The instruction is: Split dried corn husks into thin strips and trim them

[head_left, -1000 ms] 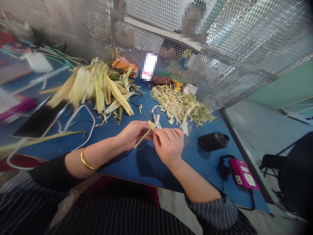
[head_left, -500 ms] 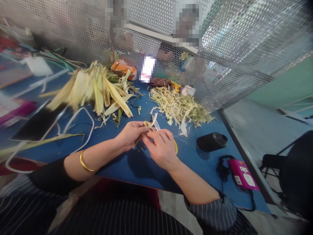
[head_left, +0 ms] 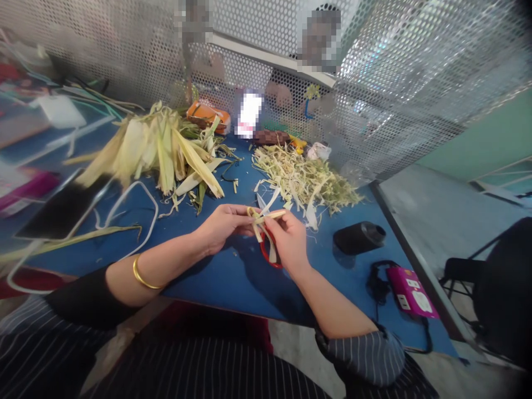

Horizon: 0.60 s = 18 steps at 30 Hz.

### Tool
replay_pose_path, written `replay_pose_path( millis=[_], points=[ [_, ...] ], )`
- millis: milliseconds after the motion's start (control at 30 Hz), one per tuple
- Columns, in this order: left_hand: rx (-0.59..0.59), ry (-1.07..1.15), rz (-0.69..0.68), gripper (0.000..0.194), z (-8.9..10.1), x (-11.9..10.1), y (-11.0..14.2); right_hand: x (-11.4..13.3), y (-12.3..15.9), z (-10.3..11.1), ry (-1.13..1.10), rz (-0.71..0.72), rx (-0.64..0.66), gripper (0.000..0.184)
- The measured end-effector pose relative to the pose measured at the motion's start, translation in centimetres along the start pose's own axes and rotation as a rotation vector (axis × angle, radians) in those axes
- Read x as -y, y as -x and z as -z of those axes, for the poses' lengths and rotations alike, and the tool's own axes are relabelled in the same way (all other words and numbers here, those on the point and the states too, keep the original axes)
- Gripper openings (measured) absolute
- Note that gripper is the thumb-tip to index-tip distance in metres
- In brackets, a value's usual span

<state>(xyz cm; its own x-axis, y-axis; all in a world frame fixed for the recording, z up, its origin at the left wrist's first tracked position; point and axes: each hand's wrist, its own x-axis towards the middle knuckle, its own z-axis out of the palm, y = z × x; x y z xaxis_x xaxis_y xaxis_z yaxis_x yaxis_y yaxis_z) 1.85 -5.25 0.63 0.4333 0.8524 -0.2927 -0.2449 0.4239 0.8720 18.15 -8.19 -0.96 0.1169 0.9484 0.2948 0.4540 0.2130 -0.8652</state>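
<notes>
My left hand (head_left: 222, 224) pinches one end of a thin yellow husk strip (head_left: 260, 219) above the blue table (head_left: 216, 277). My right hand (head_left: 288, 238) pinches the strip's other end between thumb and forefinger. Small scissors with a red handle loop (head_left: 270, 256) hang from my right hand, the blades pointing up behind the strip. A gold bangle (head_left: 141, 274) sits on my left wrist.
A pile of whole corn husks (head_left: 162, 147) lies at the back left, a heap of cut husk strips (head_left: 305, 180) at the back right. A black cylinder (head_left: 358, 237), a pink device with a black cable (head_left: 409, 291), a dark phone (head_left: 62, 208) and a white cable (head_left: 137, 213) lie around. A perforated metal screen (head_left: 394, 83) stands behind.
My right hand turned palm inward and now pinches the strip's end; the scissors' red handle loop shows below it. The strip is stretched between both hands, higher than before.
</notes>
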Motion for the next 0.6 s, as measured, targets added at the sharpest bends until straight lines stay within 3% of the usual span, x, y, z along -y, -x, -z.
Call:
replay_pose_path(
  millis=[133, 233, 333, 467, 600],
  points=[
    [0.045, -0.030, -0.017, 0.026, 0.0, 0.1, 0.0, -1.2, -0.1, -0.7, -0.277, -0.235, 0.036, 0.023],
    [0.039, -0.072, -0.066, 0.027, 0.0, 0.4, -0.1, -1.2, 0.1, -1.0, -0.384, -0.319, 0.052, 0.024],
    [-0.040, -0.060, -0.085, 0.026, 0.2, 0.4, -0.3, -0.7, 0.0, -0.9, -0.425, -0.351, 0.093, 0.025],
    [-0.124, 0.003, -0.078, 0.030, 0.5, -0.1, -0.5, -0.1, -0.1, -0.4, -0.327, -0.275, 0.131, 0.022],
    [-0.193, 0.025, -0.083, 0.029, 0.8, -0.6, -0.6, 0.0, -0.1, 0.2, 0.023, 0.077, 0.139, 0.016]
  ],
)
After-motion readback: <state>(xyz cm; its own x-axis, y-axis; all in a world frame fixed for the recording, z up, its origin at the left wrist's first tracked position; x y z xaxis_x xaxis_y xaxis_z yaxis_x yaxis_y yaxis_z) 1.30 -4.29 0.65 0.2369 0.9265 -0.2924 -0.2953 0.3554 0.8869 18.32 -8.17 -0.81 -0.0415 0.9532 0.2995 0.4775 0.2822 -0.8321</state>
